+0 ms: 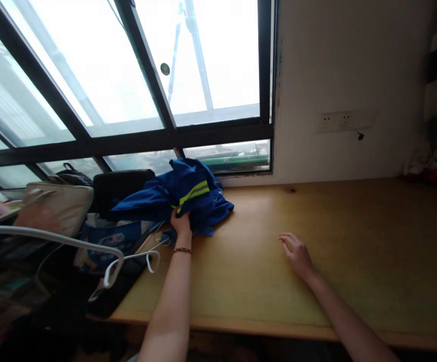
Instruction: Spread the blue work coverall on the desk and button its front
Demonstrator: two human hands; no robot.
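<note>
A crumpled blue work garment (pixel 197 201) with a yellow-and-grey reflective strip lies bunched at the back left of the wooden table, below the window. My left hand (pixel 181 221) is closed on its near side, just under the strip; the cloth partly hides the fingers. A bracelet circles that wrist. Farther right, my right hand (pixel 296 254) is over the bare tabletop, apart from the garment. Its fingers are loosely bent, the thumb a little apart, with nothing in them.
The wooden table (pixel 354 241) runs along the wall to the right. At left are a white hanger-like frame (pixel 71 242), a beige bag (pixel 58 206), a blue printed bag (pixel 108 246) and a black case (pixel 122 181). A wall socket (pixel 341 121) sits above the table.
</note>
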